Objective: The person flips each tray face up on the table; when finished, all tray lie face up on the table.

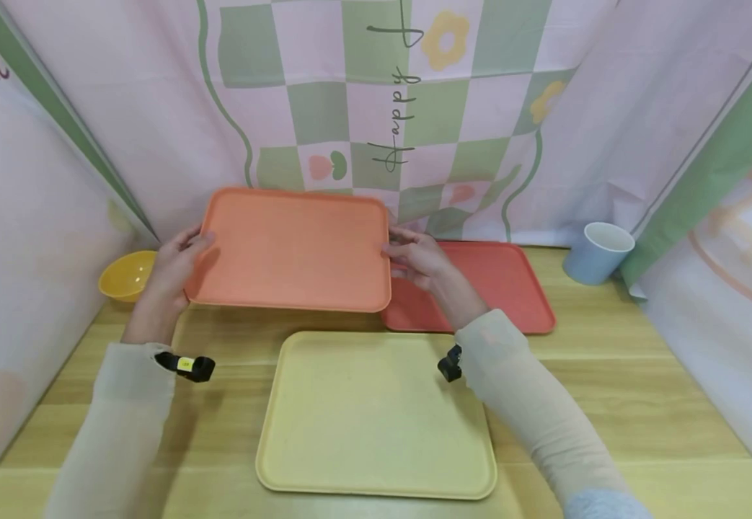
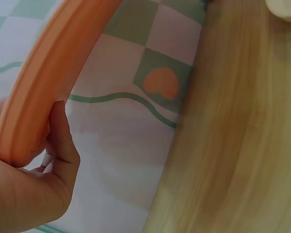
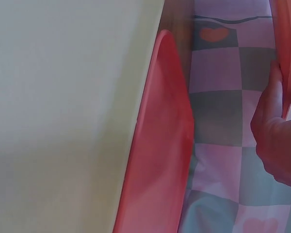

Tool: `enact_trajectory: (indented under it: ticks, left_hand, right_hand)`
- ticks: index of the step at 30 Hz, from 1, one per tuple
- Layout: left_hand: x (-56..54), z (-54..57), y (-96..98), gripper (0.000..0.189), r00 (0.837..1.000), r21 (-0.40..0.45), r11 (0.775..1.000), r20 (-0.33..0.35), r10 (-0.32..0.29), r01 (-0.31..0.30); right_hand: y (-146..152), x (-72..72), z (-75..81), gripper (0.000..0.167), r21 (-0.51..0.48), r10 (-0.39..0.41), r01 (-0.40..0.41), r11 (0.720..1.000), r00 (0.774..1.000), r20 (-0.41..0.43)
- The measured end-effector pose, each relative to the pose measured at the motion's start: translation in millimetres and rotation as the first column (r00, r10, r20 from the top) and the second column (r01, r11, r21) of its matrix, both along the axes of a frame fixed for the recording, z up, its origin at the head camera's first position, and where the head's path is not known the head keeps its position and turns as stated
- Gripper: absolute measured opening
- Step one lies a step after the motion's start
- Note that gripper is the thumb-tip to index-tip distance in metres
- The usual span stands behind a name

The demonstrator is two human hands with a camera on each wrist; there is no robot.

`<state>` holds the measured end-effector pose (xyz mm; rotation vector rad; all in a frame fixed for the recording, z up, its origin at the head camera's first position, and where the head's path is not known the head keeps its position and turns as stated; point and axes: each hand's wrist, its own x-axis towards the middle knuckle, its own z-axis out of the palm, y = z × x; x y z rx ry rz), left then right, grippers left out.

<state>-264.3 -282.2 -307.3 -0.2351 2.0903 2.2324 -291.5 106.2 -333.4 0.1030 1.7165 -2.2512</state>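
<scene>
An orange tray (image 1: 291,249) is held up over the back left of the wooden table, tilted so its inner face shows in the head view. My left hand (image 1: 171,267) grips its left edge, thumb on the inner side. At the opposite edge, my right hand (image 1: 419,258) pinches the rim between thumb and fingers. In the left wrist view, bent fingers (image 2: 63,141) wrap behind the orange rim. A pale yellow tray (image 1: 376,414) lies flat in front, between my forearms. Partly hidden by my right hand and wrist, a red tray (image 1: 499,285) lies behind it to the right.
A yellow bowl (image 1: 124,277) stands at the back left, partly covered by my left hand. In the back right corner stands a light blue cup (image 1: 596,254). Printed curtains (image 1: 376,108) enclose the back and sides of the table (image 1: 609,404).
</scene>
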Motion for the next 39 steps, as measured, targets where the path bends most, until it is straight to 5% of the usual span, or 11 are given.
enact_trajectory:
  ticks: [9,15,20,39]
  left_hand:
    - [-2.5,-15.3,-2.3,0.066,0.999,-0.206,0.979,0.041,0.024,-0.015]
    - [-8.0,-29.2,-2.1,0.052,0.990,-0.307,0.942,-0.005,0.144,-0.139]
    - [-12.3,-39.4,-1.6,0.044,0.967,-0.346,0.905,-0.032,0.251,-0.247]
    - [-20.3,-71.1,-10.8,0.042,0.932,-0.452,0.828,-0.022,0.362,-0.332]
  right_hand:
    - [3,0.8,1.6,0.059,0.070,0.064,-0.063,0.996,0.998,-0.024]
    - [1,-1.0,-1.8,0.054,0.166,0.051,-0.045,0.985,0.998,-0.028]
    - [-5,-1.5,-6.1,0.054,0.212,0.037,-0.032,0.977,0.999,-0.019]
    - [-20,-12.0,-19.6,0.053,0.249,0.028,-0.032,0.968,0.999,0.019]
